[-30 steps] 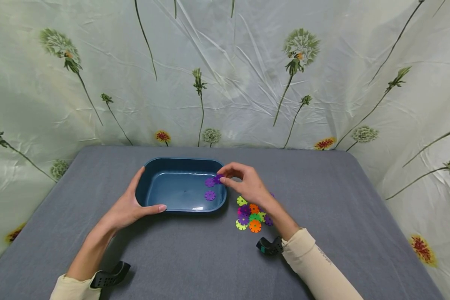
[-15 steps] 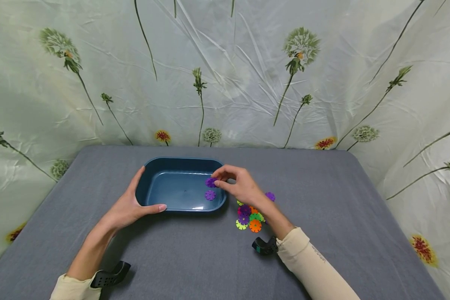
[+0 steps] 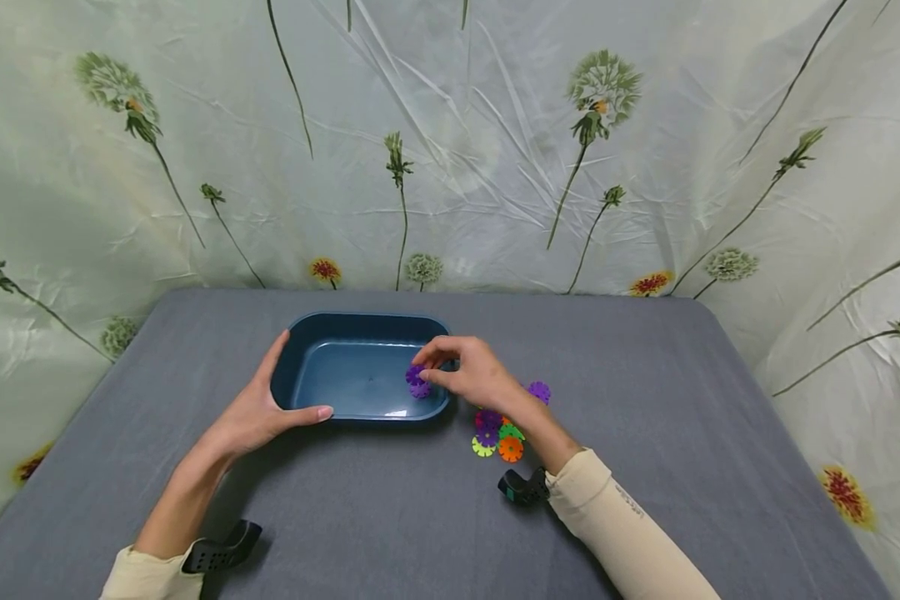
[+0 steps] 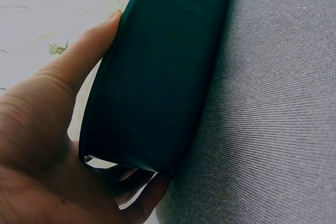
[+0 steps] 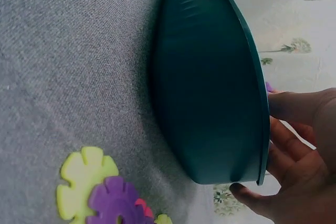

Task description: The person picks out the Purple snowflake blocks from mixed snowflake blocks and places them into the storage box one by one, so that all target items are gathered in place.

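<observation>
My left hand point(image 3: 251, 417) grips the left end of a dark blue plastic tub point(image 3: 378, 420), thumb along the front rim and fingers round the outer wall. In the left wrist view the tub point(image 4: 152, 77) stands between thumb and fingers, its base at the grey cloth. Inside the tub's right end, my right hand point(image 3: 472, 371) pinches a purple notched disc point(image 3: 415, 374), a flower-shaped linking piece, between thumb and fingertips. Another purple disc point(image 3: 421, 391) is just below it, partly overlapped. The right wrist view has the tub wall hiding what the fingertips hold.
Right of the tub lies a pile of notched discs, with an orange disc point(image 3: 511, 449) and a yellow-green disc point(image 3: 483, 447) in front. The right forearm covers part of it. One purple disc point(image 3: 539, 392) lies apart behind the forearm. A flowered curtain point(image 3: 480, 167) hangs behind the table.
My right hand has moved left and slightly toward me over the tub, its purple disc now overlapping the front one. The second loose purple disc no longer shows separately. My left hand stays put.
</observation>
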{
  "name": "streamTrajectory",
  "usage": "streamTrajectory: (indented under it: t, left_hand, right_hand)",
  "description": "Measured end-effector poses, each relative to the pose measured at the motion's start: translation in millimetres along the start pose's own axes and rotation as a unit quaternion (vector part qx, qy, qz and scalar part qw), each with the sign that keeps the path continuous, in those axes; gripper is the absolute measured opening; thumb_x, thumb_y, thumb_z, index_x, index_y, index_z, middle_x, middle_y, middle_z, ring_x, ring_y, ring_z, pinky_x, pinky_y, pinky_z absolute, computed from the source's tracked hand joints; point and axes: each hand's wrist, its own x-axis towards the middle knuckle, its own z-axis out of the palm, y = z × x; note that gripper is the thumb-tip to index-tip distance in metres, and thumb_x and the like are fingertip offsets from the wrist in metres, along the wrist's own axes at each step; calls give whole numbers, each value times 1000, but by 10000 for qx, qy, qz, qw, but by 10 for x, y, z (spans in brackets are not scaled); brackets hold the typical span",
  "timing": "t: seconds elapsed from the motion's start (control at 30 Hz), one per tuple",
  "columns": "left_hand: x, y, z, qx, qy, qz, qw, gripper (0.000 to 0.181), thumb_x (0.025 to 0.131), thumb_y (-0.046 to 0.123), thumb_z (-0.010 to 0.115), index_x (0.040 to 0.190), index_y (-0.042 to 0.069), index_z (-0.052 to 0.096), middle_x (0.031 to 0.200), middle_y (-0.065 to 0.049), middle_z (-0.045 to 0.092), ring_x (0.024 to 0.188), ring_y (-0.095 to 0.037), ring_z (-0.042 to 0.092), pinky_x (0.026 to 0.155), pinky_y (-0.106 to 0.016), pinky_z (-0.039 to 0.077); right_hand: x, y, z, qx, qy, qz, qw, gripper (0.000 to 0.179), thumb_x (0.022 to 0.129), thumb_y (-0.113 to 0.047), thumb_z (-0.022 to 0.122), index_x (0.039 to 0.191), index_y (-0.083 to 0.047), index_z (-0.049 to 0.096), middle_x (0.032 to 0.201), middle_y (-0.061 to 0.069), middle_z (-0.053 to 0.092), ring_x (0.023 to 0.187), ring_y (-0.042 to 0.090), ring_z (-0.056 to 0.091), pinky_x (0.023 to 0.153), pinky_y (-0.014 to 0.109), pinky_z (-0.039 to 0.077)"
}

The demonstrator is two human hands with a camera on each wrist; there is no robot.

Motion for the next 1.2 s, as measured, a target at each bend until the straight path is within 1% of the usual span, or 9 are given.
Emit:
streamTrajectory:
  t: [0.4,0.47,0.5,0.57,0.63,0.7,0.77,0.97,1.2]
  left_hand:
    - [0,17,-7,21,35,58,10000,138,80,43,90,166,33,-17,174,-26,-4,156,-58,11,114,-79,23]
    - [-1,19,-7,31,37,44,10000,138,80,43,90,166,33,-17,174,-26,-4,156,-58,10,114,-80,23]
    - [0,20,-7,39,41,38,10000,138,80,44,90,166,32,-17,174,-26,-4,156,-58,11,114,-80,23]
    - [0,21,-6,41,43,28,10000,138,80,43,90,166,32,-17,174,-27,-4,156,-58,10,114,-80,23]
    - [0,21,-4,46,42,11,10000,138,80,44,89,166,32,-17,174,-27,-4,156,-58,11,114,-80,23]
    - [-1,17,-2,51,35,-13,10000,137,80,44,89,166,33,-18,174,-27,-4,156,-58,11,114,-80,23]
    - [-1,13,0,51,28,-36,10000,137,80,45,89,166,34,-18,174,-26,-5,156,-59,11,113,-80,24]
    - [1,2,4,38,23,-53,10000,137,81,44,89,165,36,-18,175,-25,-6,156,-58,11,113,-80,24]
    - [-3,-2,5,8,14,-70,10000,136,81,45,89,165,37,-18,175,-24,-6,156,-58,11,113,-80,25]
  right_hand:
    - [84,-94,91,-906,-638,194,9936,10,95,-11,76,103,-18,79,92,-3,76,87,8,66,79,27,54]
    - [89,-114,100,-1015,-720,222,9920,10,95,-11,77,101,-19,80,90,-5,77,85,7,67,84,32,56]
    - [92,-123,103,-1071,-760,235,9911,10,95,-12,77,100,-19,80,89,-6,77,84,6,67,94,36,55]
    - [100,-141,112,-1170,-822,282,9893,9,94,-13,78,98,-20,81,87,-7,78,83,5,69,113,47,46]
    - [110,-153,122,-1292,-868,305,9873,8,92,-14,80,96,-21,81,85,-7,79,84,6,72,126,57,27]
    - [118,-157,135,-1411,-895,348,9853,8,92,-14,80,94,-21,82,84,-8,80,85,6,73,129,64,11]
    - [123,-159,150,-1508,-914,401,9835,8,92,-13,81,93,-21,82,84,-7,80,87,8,74,129,66,6]
    - [129,-160,174,-1627,-904,521,9811,10,93,-11,79,100,-17,83,90,-3,82,95,13,76,130,66,5]
    - [117,-155,142,-1431,-860,422,9851,19,96,-9,74,114,-12,79,102,1,82,107,21,74,129,56,19]
